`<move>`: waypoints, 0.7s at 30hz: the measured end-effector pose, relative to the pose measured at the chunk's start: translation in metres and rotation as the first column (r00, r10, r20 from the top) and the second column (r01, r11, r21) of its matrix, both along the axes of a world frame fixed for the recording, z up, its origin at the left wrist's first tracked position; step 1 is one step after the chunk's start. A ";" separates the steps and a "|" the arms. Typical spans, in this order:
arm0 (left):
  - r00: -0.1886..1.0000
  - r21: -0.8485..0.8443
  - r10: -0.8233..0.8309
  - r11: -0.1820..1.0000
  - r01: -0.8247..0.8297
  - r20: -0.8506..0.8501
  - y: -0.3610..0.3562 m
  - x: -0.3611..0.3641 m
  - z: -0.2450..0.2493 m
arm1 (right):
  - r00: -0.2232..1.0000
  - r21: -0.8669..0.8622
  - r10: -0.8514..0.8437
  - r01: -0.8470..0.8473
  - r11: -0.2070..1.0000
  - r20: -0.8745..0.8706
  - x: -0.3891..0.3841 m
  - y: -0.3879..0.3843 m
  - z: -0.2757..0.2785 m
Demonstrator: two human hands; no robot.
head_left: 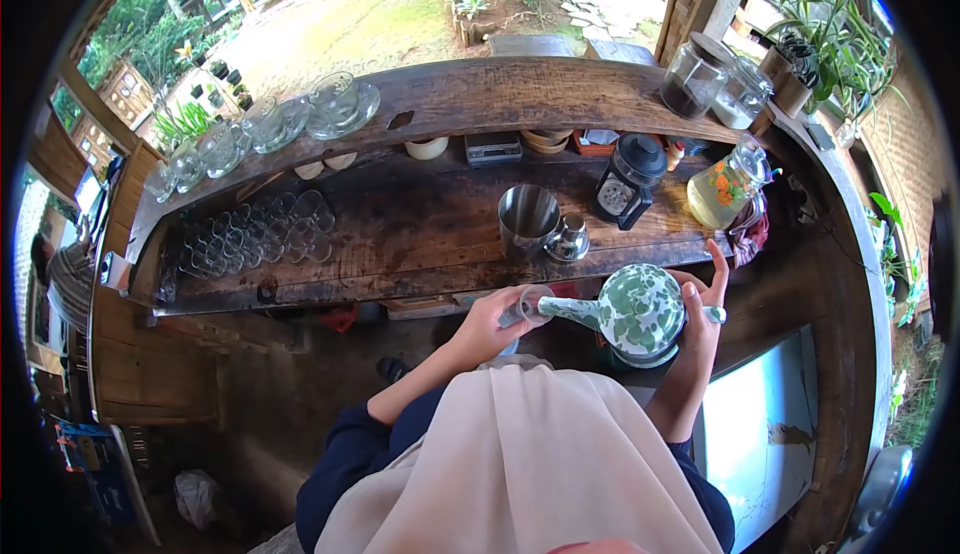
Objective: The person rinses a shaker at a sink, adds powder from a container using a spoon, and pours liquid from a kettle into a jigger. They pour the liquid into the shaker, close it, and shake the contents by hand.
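My left hand [481, 328] is closed around a small clear glass [534, 304] in front of my body. A green-and-white mottled enamel teapot [641, 312] is in my right hand [703, 316], gripped on its right side with some fingers raised. Its spout points left, and the tip is at the mouth of the glass. I cannot make out any liquid there. On the counter beyond the hands stand a metal shaker tin [527, 222], a small shiny metal shaker top [569, 238] and a black French press [627, 183].
Several upturned glasses [262, 230] stand on the wooden counter [400, 244] at left. Glass cups on saucers [342, 109] line the raised shelf [480, 94]. A glass pitcher [722, 194], a cloth [748, 234] and lidded jars [694, 79] are at right. A person [70, 272] is at far left.
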State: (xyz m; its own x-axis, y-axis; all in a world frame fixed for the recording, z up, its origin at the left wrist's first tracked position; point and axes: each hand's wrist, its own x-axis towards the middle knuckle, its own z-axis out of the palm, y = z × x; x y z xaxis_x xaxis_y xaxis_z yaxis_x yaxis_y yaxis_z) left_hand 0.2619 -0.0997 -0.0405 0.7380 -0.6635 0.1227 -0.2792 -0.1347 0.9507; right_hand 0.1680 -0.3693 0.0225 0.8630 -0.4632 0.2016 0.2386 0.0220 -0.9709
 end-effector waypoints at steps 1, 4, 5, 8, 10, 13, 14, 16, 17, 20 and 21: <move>1.000 0.002 0.008 1.000 -0.008 0.005 0.000 0.000 -0.002 | 1.000 -0.011 -0.001 0.001 1.000 -0.004 0.000 0.000 0.001; 1.000 0.001 0.015 1.000 -0.015 0.017 0.000 0.001 -0.007 | 1.000 -0.024 -0.004 0.003 1.000 -0.006 0.001 0.000 0.000; 1.000 -0.003 0.016 1.000 -0.016 0.023 -0.001 0.001 -0.008 | 1.000 -0.027 -0.004 0.004 1.000 -0.005 0.001 -0.001 0.000; 1.000 0.011 0.002 1.000 -0.002 -0.025 -0.002 0.000 -0.004 | 1.000 -0.028 -0.001 0.001 1.000 -0.017 0.000 -0.002 0.000; 1.000 0.016 0.004 1.000 -0.003 -0.015 -0.003 0.000 -0.006 | 1.000 -0.027 -0.003 0.002 1.000 -0.023 -0.001 -0.002 0.001; 1.000 0.019 0.006 1.000 -0.006 -0.003 -0.005 0.000 -0.007 | 0.999 -0.035 0.000 -0.001 0.999 -0.032 -0.001 -0.003 0.002; 1.000 0.019 0.005 1.000 -0.005 -0.001 -0.005 0.000 -0.008 | 0.999 -0.043 0.002 -0.004 0.999 -0.036 -0.002 -0.003 0.002; 1.000 0.013 0.007 1.000 -0.008 0.014 -0.006 0.000 -0.010 | 0.999 -0.044 0.006 -0.008 0.999 -0.032 -0.002 -0.003 0.003; 1.000 0.009 0.010 1.000 -0.010 0.030 -0.006 0.000 -0.012 | 1.000 -0.044 0.011 -0.012 0.999 -0.028 -0.002 -0.003 0.003; 0.999 0.024 0.018 1.000 -0.019 0.026 -0.006 0.000 -0.014 | 0.999 -0.040 0.020 -0.021 0.999 -0.033 -0.002 -0.003 0.003; 0.999 0.023 0.018 1.000 -0.019 0.027 -0.006 0.000 -0.014 | 0.999 -0.041 0.020 -0.021 0.999 -0.032 -0.001 -0.003 0.003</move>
State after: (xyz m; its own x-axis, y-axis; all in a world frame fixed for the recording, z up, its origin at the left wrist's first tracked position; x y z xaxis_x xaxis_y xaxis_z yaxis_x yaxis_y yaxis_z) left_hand 0.2623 -0.1057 -0.0548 0.7467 -0.6529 0.1276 -0.3020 -0.1617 0.9395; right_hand 0.1673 -0.3719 0.0259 0.8784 -0.4373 0.1928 0.2078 -0.0138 -0.9781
